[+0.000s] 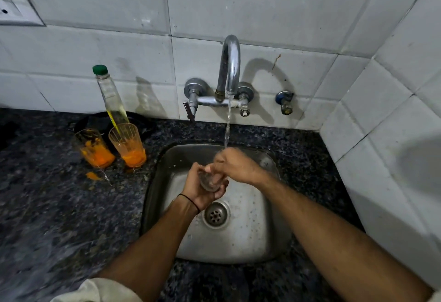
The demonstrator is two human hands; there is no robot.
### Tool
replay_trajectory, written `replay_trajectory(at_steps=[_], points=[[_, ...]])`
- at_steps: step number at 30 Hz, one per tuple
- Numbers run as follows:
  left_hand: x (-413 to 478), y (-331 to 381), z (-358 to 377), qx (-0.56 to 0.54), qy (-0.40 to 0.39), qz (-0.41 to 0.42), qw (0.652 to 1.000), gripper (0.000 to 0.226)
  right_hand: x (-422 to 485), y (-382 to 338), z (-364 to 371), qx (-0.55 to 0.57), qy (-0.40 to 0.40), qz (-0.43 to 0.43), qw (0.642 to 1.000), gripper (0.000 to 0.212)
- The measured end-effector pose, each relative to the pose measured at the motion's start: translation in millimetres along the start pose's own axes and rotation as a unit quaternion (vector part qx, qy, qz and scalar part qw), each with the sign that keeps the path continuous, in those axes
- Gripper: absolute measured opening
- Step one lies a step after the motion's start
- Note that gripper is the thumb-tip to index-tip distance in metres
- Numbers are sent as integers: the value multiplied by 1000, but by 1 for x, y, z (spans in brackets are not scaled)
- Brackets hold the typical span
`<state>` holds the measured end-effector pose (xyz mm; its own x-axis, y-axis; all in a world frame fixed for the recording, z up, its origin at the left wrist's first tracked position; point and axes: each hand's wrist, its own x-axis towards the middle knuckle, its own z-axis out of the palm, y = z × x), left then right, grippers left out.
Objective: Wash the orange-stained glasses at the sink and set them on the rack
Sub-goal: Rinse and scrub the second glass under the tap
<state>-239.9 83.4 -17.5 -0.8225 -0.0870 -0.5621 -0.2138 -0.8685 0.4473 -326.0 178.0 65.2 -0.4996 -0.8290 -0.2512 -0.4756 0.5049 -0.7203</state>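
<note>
Over the steel sink (262, 237) I hold a clear glass (210, 181) under the running tap (230, 63). My left hand (199, 189) grips the glass from below. My right hand (235, 164) is closed over its rim, with fingers reaching inside; water falls onto that hand. Two orange-stained glasses stand upright on the counter left of the sink: one further left (93, 148) and one nearer the sink (127, 144), each with orange residue at the bottom. No rack is in view.
A clear bottle with a green cap (111, 96) stands behind the two glasses. An orange spill (93, 175) lies on the dark granite counter (47, 218). White tiled walls close in behind and to the right. A wall valve (285, 101) sits right of the tap.
</note>
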Motion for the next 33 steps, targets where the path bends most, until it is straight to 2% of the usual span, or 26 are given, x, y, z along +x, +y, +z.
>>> replay_trajectory(at_steps=[3, 4, 6, 10, 12, 13, 16, 19, 21, 22, 24, 26, 28, 29, 30, 31, 33], points=[[2, 4, -3, 6, -40, -51, 998, 45, -8, -8, -10, -113, -86, -86, 986, 16], [3, 5, -2, 13, -43, -56, 997, 41, -9, -8, -10, -139, -97, -89, 982, 21], [5, 8, 1, 18, -25, -28, 999, 34, -9, -8, -5, -130, -69, -62, 987, 24], [4, 8, 2, -9, -21, 82, 996, 36, -3, -6, 4, -21, 39, 27, 999, 23], [1, 9, -3, 28, -51, 95, 994, 35, -5, -7, -3, 1, 42, 15, 999, 29], [1, 12, -9, 81, -49, 107, 990, 33, -8, -7, -8, 3, 34, 8, 999, 31], [-4, 28, -22, 294, -55, 154, 942, 41, -11, -5, -27, -39, -20, -14, 999, 34], [-14, 46, -17, 435, -145, 151, 875, 40, -14, -6, -42, -88, -103, -36, 990, 40], [-19, 49, -6, 522, -168, 137, 825, 44, -16, -14, -44, -120, -127, -59, 983, 40], [-20, 48, 0, 540, -152, 147, 815, 43, -16, -18, -42, -144, -123, -71, 979, 39], [-18, 40, 6, 518, -87, 203, 827, 42, -14, -23, -36, -173, -81, -87, 978, 37], [-17, 29, 12, 488, 2, 290, 823, 44, -11, -25, -26, -128, -50, -68, 988, 34], [-17, 15, 17, 515, 120, 388, 755, 37, -8, -26, -11, -6, -34, -15, 999, 15], [-18, 8, 18, 530, 164, 418, 719, 36, -7, -26, -4, 40, -10, 3, 999, 13], [-19, 4, 19, 538, 183, 434, 699, 36, -5, -25, 1, 63, 21, 17, 998, 17], [-18, 2, 19, 538, 179, 428, 704, 36, -4, -22, 3, 57, 47, 19, 997, 21], [-18, 10, 18, 525, 119, 373, 756, 39, -7, -18, -6, -6, 48, -13, 999, 21]])
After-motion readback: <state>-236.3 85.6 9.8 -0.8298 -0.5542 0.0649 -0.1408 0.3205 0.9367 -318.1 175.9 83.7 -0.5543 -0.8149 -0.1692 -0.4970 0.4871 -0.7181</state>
